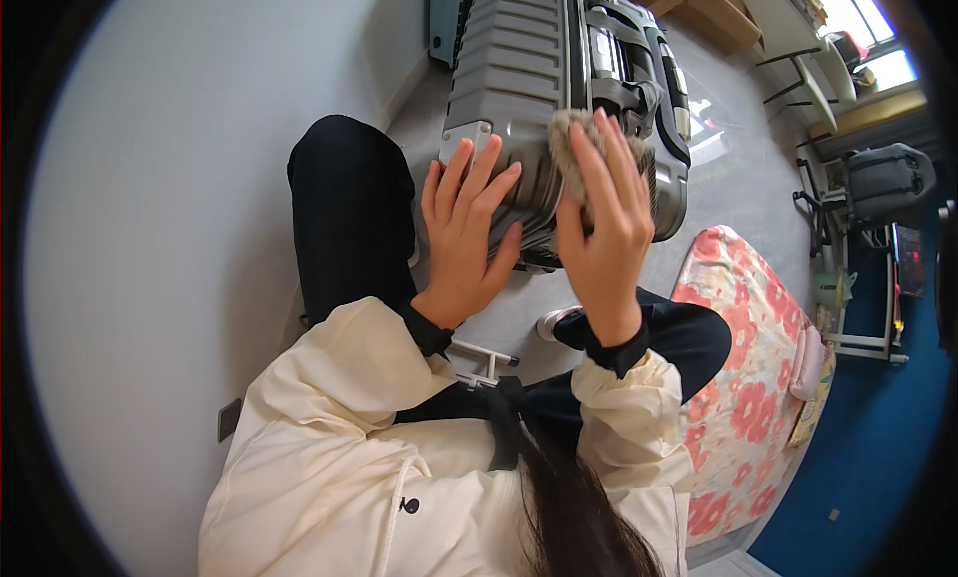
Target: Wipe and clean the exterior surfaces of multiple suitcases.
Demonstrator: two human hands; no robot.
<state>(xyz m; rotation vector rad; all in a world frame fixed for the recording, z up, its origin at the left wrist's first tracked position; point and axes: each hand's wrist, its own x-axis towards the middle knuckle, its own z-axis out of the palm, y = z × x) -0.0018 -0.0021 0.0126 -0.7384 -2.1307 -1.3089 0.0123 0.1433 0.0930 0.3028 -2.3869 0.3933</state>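
Note:
A grey ribbed hard-shell suitcase stands before me, with a metal corner guard and dark straps and handles on its side. My left hand rests with spread fingers on its near corner and holds nothing. Under my right hand is a fluffy brown-grey cloth, pressed against the suitcase's near edge beside the straps. The palm hides part of the cloth.
A white wall runs along the left. To the right lies a bed with a floral cover. Cardboard boxes, a white chair and a grey office chair stand farther off.

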